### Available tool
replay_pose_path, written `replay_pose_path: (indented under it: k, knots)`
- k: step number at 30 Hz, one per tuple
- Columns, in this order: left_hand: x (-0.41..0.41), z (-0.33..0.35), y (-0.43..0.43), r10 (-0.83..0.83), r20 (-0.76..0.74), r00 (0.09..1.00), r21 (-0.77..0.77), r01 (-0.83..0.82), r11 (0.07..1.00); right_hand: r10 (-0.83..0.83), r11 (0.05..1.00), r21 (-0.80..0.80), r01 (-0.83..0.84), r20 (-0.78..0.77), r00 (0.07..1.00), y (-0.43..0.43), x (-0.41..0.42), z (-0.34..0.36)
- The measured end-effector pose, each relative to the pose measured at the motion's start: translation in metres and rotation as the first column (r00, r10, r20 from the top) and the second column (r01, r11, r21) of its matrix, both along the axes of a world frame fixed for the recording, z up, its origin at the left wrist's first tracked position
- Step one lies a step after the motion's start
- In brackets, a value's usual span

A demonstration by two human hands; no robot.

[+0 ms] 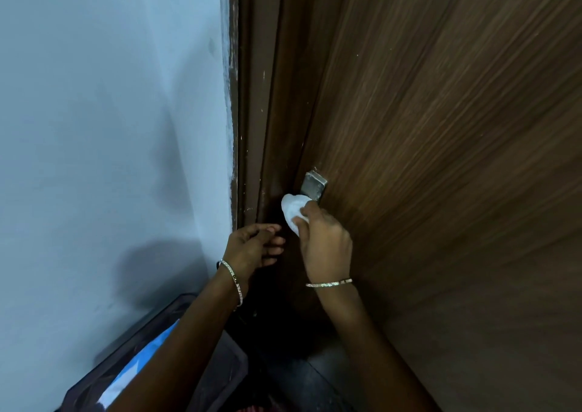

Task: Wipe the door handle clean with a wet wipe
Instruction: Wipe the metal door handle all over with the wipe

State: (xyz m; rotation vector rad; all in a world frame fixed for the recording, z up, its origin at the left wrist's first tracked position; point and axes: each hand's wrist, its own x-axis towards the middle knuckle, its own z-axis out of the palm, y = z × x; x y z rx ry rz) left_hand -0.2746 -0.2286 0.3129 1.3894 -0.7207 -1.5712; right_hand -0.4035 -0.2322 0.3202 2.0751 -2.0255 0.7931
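Bunching the wipe (pixel 291 211) into a wad, the right hand (pixel 326 248) pinches it between thumb and fingers and presses it against the lower end of the handle (pixel 314 185). The handle sits close to the door's (pixel 441 159) latch edge. A wad likely gives firmer contact on such small metal faces. The left hand (pixel 252 248) hovers just beside the right, by the frame (pixel 252 97), with its fingers loose and grasping nothing. It is probably placed there to steady the door if needed. The handle's top shows bare above the wipe, so wiping looks underway, not finished.
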Motion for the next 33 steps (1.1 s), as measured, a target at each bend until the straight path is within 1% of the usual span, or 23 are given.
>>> replay_pose_path:
  k: [2,4,6,8,9,10,11,12,13,14,15,16,17,20,21,22,24,25,28,29,31,32,33]
  knots:
    - [0.0,0.0,0.0,0.002,-0.004,1.0,0.003,-0.002,1.0,0.03,0.999,-0.027,-0.029,0.011,1.0,0.013,-0.017,-0.001]
    - [0.001,0.0,-0.001,0.002,-0.007,1.0,0.003,-0.002,1.0,0.054,0.998,-0.049,-0.05,0.084,0.995,0.025,-0.033,-0.001]
    - [0.002,-0.002,-0.001,-0.001,-0.007,1.0,0.003,0.001,1.0,0.07,0.997,-0.039,-0.061,0.284,0.956,0.036,-0.044,0.001]
    - [0.003,-0.004,0.0,-0.003,-0.011,1.0,0.0,0.003,1.0,0.018,1.0,0.01,-0.028,0.529,0.848,0.039,-0.05,0.001]
    - [0.004,-0.005,0.0,-0.003,-0.012,1.0,0.0,0.003,1.0,-0.041,0.998,0.055,0.006,0.65,0.759,0.037,-0.051,0.001]
    - [0.005,-0.005,0.001,-0.003,-0.013,1.0,0.001,0.003,1.0,-0.111,0.992,0.122,0.024,0.779,0.617,0.035,-0.052,0.0]
    - [0.005,-0.005,0.001,-0.003,-0.012,1.0,0.003,0.003,1.0,-0.181,0.98,0.2,-0.003,0.894,0.411,0.032,-0.052,0.0]
    - [0.006,-0.005,0.0,-0.004,-0.009,1.0,0.005,0.004,1.0,-0.248,0.96,0.266,-0.088,0.953,0.174,0.029,-0.051,0.0]
    - [0.006,-0.005,0.0,-0.008,-0.007,1.0,0.005,0.008,1.0,-0.309,0.935,0.295,-0.197,0.95,-0.044,0.027,-0.05,0.001]
    - [0.006,-0.005,0.0,-0.014,-0.006,1.0,0.003,0.014,1.0,-0.356,0.913,0.297,-0.279,0.915,-0.19,0.024,-0.048,0.003]
    - [0.006,-0.004,-0.001,-0.019,-0.007,1.0,0.0,0.019,1.0,-0.376,0.9,0.285,-0.33,0.89,-0.257,0.021,-0.046,0.005]
    - [0.006,-0.004,-0.001,-0.022,-0.007,1.0,-0.003,0.022,1.0,-0.377,0.895,0.284,-0.345,0.895,-0.239,0.017,-0.044,0.006]
    - [0.006,-0.003,-0.002,-0.023,-0.007,1.0,-0.007,0.023,1.0,-0.369,0.894,0.3,-0.333,0.914,-0.166,0.012,-0.041,0.008]
    - [0.005,0.001,-0.002,-0.03,-0.001,1.0,-0.02,0.03,0.999,-0.329,0.902,0.36,-0.239,0.931,0.162,0.0,-0.027,0.014]
    - [0.004,0.001,-0.002,-0.031,0.0,1.0,-0.021,0.031,0.999,-0.312,0.911,0.364,-0.193,0.916,0.252,-0.003,-0.023,0.014]
    - [0.005,0.001,-0.002,-0.033,0.002,0.999,-0.021,0.033,0.999,-0.292,0.922,0.353,-0.158,0.903,0.315,-0.004,-0.019,0.013]
    - [0.004,0.001,-0.003,-0.039,0.004,0.999,-0.018,0.039,0.999,-0.281,0.933,0.337,-0.128,0.902,0.328,-0.002,-0.015,0.011]
    - [0.004,0.0,-0.003,-0.041,0.006,0.999,-0.015,0.041,0.999,-0.282,0.937,0.327,-0.124,0.916,0.285,-0.001,-0.015,0.009]
    - [0.003,-0.001,-0.005,-0.047,0.006,0.999,-0.008,0.047,0.999,-0.272,0.955,0.275,-0.11,0.961,0.042,0.011,-0.022,0.008]
    - [0.003,-0.002,-0.005,-0.051,0.007,0.999,-0.009,0.051,0.999,-0.257,0.962,0.255,-0.097,0.966,-0.007,0.017,-0.025,0.009]
    - [0.003,-0.003,-0.007,-0.059,0.008,0.998,-0.011,0.059,0.998,-0.238,0.97,0.237,-0.056,0.971,-0.023,0.027,-0.034,0.007]
    - [0.003,-0.003,-0.008,-0.063,0.007,0.998,-0.01,0.063,0.998,-0.231,0.972,0.232,-0.029,0.973,0.026,0.033,-0.037,0.006]
    - [0.002,-0.004,-0.008,-0.067,0.006,0.998,-0.009,0.067,0.998,-0.227,0.974,0.227,0.016,0.964,0.139,0.037,-0.04,0.004]
